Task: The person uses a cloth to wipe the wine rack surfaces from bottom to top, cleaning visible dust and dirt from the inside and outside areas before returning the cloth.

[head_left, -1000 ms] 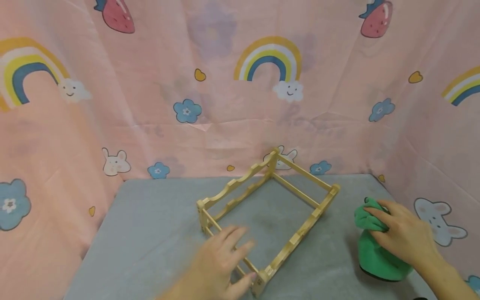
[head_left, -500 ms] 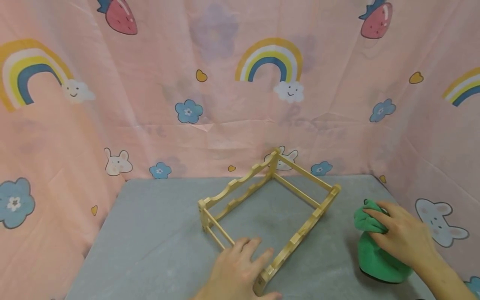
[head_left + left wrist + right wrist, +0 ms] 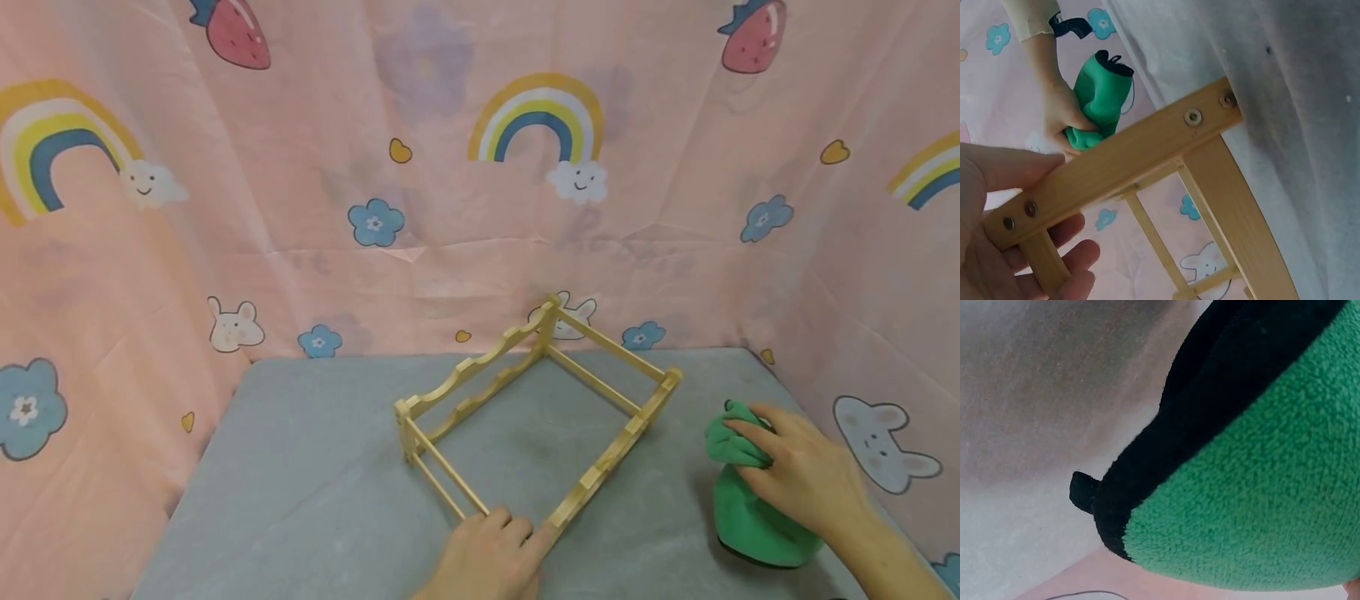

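A light wooden rack (image 3: 602, 470) with scalloped rails and thin crossbars stands on the grey table. My left hand (image 3: 491, 557) grips its near corner and hides that end post in the head view. Seen from the left wrist, the thumb (image 3: 1019, 167) lies over the end post (image 3: 1116, 161) while the fingers curl behind it. At the right, my right hand (image 3: 806, 471) holds a bunched green cloth (image 3: 761, 523), apart from the rack. The cloth has black edging (image 3: 1147, 462) and a small black loop (image 3: 1083, 492); its lower part hangs below the fist.
Grey fabric covers the table (image 3: 300, 483). A pink printed curtain (image 3: 450, 283) rises along the back and both sides, and the rack's far corner stands close to it.
My left hand has moved right and down to the rack's near corner, and its spread fingers have curled around it. The right hand stays almost still with the cloth; the rack has not moved.
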Demonstrator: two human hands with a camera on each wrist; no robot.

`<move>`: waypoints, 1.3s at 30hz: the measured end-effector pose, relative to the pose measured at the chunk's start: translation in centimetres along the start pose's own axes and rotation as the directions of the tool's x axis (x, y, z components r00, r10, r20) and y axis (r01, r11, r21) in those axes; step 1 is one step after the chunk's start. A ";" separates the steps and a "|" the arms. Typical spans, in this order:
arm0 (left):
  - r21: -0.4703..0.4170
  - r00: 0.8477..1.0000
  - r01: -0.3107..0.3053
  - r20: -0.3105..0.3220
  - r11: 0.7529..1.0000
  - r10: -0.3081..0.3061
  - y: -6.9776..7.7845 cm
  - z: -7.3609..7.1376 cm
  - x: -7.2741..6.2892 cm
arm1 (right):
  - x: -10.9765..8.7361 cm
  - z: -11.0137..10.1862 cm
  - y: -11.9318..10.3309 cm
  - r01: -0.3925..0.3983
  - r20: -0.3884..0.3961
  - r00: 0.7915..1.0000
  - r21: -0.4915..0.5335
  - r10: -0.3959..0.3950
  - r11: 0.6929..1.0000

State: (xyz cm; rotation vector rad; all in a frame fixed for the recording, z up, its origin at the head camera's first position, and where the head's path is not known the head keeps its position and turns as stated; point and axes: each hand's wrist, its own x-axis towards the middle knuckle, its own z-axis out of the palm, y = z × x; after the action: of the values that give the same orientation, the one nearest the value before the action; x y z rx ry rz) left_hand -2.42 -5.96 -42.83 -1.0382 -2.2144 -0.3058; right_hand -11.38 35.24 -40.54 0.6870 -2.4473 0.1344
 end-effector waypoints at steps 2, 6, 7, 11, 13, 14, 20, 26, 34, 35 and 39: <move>-0.002 0.997 -0.013 -0.077 1.000 0.013 0.2 0.5 -0.1 | 0.0 0.0 0.0 -0.001 -0.006 1.000 0.002 0.001 1.000; 0.003 0.991 -0.041 -0.125 0.999 0.041 0.1 0.9 -0.2 | 0.0 0.0 0.1 -0.015 -0.004 1.000 -0.001 0.015 1.000; 0.000 0.992 -0.050 -0.118 0.999 0.049 0.1 0.8 -0.2 | 0.0 0.0 0.1 -0.019 -0.004 1.000 -0.001 0.019 1.000; -0.016 0.994 -0.072 -0.086 0.997 0.070 -0.4 0.4 -0.4 | 0.1 -0.3 0.3 -0.049 0.027 0.998 -0.007 0.050 0.999; -0.018 0.994 -0.083 -0.077 0.996 0.082 -0.8 0.2 -0.6 | 0.2 -0.4 0.4 -0.062 0.040 0.997 -0.006 0.062 0.998; -0.026 0.994 -0.085 -0.074 0.996 0.083 -1.1 0.0 -0.7 | 0.2 -0.4 0.4 -0.069 0.048 0.996 -0.005 0.069 0.998; -0.111 0.994 -0.087 -0.071 0.990 0.079 -2.9 -0.7 -1.6 | 0.3 -0.6 0.6 -0.094 0.055 0.994 -0.003 0.094 0.996; -0.127 0.996 -0.070 -0.058 0.989 0.063 -4.7 -1.6 -2.6 | 0.3 -0.5 0.8 -0.085 0.031 0.996 -0.004 0.085 0.996; -0.202 0.999 -0.041 -0.015 0.978 0.039 -7.2 -3.0 -3.4 | 0.4 -0.3 0.8 -0.111 0.045 0.993 0.000 0.111 0.994; -0.205 0.999 -0.040 -0.011 0.978 0.039 -7.5 -3.1 -3.5 | 0.4 -0.3 0.8 -0.109 0.039 0.993 0.003 0.109 0.994; -0.237 1.000 -0.024 0.002 0.971 0.025 -8.7 -3.4 -3.9 | 0.6 0.0 1.0 -0.085 0.000 0.996 0.009 0.085 0.996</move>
State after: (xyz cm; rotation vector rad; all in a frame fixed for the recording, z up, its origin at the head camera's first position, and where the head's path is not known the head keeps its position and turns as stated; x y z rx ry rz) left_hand -5.54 -15.53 -42.24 -1.1922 -2.2054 -0.5690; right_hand -12.30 35.88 -40.19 0.5859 -2.4775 0.1788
